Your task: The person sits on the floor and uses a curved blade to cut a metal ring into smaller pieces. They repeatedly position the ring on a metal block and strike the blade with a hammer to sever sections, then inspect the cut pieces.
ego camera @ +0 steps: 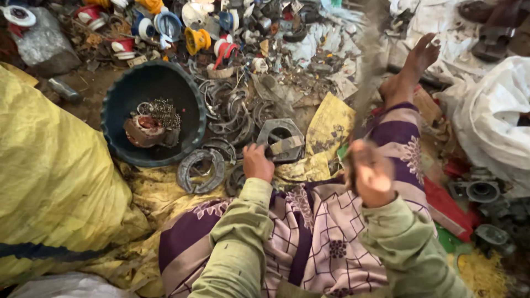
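Observation:
I sit on the ground in a purple patterned garment. My left hand (257, 163) rests on a grey metal bracket with a round hole (280, 140) and pins it down in front of my knee. My right hand (371, 172) is raised and closed around a long dark tool (366, 72), which is blurred by motion and reaches up toward the top of the view. What sits at the tool's far end cannot be made out. Curved metal rings (201, 170) lie just left of my left hand.
A dark blue basin (113, 105) at the left holds rusty metal parts. A big yellow sack (49, 182) fills the left side and a white sack (497, 116) the right. Mixed scrap and coloured plastic caps (197, 40) cover the ground ahead. My bare foot (411, 69) stretches out right of the tool.

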